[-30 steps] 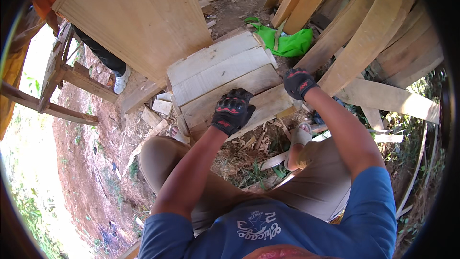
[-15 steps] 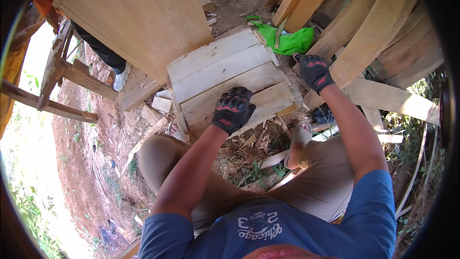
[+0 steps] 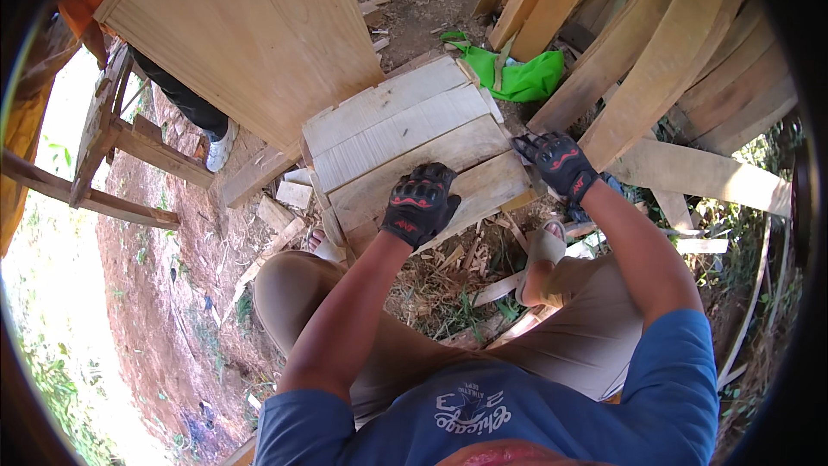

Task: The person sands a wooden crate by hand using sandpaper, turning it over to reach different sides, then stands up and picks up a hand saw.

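A low crate-like box of pale wooden planks (image 3: pixel 397 128) stands in front of my knees, its boarded top facing up. My left hand (image 3: pixel 420 201), in a black glove with red trim, rests on its near planks; the fingers look curled under and their tips are hidden. Beside the box's right edge is my right hand (image 3: pixel 556 162) in a matching glove. Its fingers are stretched apart toward the edge, with nothing visible in them; whether they touch the wood I cannot tell.
A large wooden panel (image 3: pixel 250 43) stands behind the box. A bright green cloth (image 3: pixel 526 78) lies beyond its right corner. Long boards (image 3: pixel 664 60) lean at the right. A person's shoe (image 3: pixel 222 147) shows at the left, near a timber frame (image 3: pixel 164 148). Wood scraps (image 3: pixel 276 214) litter the ground.
My right hand has come down and slightly left to the box's right edge, and its fingers have spread. My left hand stays on the planks.
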`<action>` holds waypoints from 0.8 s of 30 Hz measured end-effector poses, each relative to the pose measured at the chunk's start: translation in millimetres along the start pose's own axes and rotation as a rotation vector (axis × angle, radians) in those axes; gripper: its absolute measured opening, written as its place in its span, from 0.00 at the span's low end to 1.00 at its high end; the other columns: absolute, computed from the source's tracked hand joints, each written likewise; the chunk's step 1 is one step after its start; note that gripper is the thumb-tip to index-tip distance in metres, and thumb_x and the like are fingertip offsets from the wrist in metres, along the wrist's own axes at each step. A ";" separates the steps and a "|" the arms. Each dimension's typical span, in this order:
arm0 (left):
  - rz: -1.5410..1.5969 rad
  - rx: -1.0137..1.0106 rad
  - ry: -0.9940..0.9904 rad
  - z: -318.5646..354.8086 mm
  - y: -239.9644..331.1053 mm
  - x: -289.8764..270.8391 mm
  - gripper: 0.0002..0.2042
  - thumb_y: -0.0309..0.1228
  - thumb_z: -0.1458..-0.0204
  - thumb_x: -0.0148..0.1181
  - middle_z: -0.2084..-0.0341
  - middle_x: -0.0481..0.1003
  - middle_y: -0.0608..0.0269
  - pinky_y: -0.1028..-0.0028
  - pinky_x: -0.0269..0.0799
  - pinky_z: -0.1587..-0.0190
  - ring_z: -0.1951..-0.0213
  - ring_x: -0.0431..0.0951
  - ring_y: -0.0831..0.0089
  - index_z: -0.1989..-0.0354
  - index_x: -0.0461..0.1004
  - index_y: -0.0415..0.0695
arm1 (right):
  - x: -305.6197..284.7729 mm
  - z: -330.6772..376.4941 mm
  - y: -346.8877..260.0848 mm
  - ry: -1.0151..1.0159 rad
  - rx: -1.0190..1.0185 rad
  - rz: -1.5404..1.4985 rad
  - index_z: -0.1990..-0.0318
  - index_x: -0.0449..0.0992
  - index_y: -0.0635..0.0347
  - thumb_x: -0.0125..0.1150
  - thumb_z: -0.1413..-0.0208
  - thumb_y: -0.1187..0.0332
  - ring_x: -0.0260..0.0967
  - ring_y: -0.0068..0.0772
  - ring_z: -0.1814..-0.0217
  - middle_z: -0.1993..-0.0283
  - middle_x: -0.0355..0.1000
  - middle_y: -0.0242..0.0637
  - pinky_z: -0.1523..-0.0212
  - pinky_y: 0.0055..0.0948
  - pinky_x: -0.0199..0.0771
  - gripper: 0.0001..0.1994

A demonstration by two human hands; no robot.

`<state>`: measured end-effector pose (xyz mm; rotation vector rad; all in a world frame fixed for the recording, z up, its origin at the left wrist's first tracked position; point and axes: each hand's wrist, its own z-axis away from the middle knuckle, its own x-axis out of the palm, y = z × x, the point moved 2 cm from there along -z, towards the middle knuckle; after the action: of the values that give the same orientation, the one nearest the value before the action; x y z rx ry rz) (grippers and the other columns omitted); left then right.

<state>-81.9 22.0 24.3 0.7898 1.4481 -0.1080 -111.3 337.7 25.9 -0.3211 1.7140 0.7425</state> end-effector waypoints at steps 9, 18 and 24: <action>0.024 0.015 0.019 1.5 1.8 -3.2 0.23 0.42 0.41 0.60 0.41 0.74 0.50 0.53 0.69 0.38 0.39 0.73 0.51 0.40 0.74 0.45 | 14.9 -1.0 -2.6 -0.032 0.133 -0.105 0.32 0.70 0.50 0.53 0.34 0.59 0.73 0.42 0.38 0.36 0.74 0.41 0.35 0.44 0.68 0.23; 0.012 0.018 0.010 -2.0 3.0 -2.9 0.22 0.43 0.41 0.59 0.42 0.75 0.50 0.54 0.69 0.37 0.39 0.73 0.51 0.42 0.75 0.44 | 21.6 -26.8 -3.1 0.117 0.106 -0.022 0.38 0.76 0.53 0.52 0.32 0.57 0.77 0.43 0.46 0.43 0.78 0.41 0.42 0.44 0.72 0.20; -0.025 0.013 0.015 -3.0 1.9 1.5 0.23 0.44 0.41 0.60 0.42 0.75 0.50 0.54 0.70 0.38 0.39 0.73 0.51 0.42 0.75 0.44 | 13.5 -22.3 -1.8 0.148 0.070 -0.053 0.39 0.76 0.51 0.51 0.35 0.63 0.78 0.39 0.47 0.45 0.78 0.39 0.45 0.43 0.73 0.18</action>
<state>-83.2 25.6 23.9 0.7847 1.4732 -0.1305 -131.2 324.7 15.3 -0.3795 1.8594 0.6320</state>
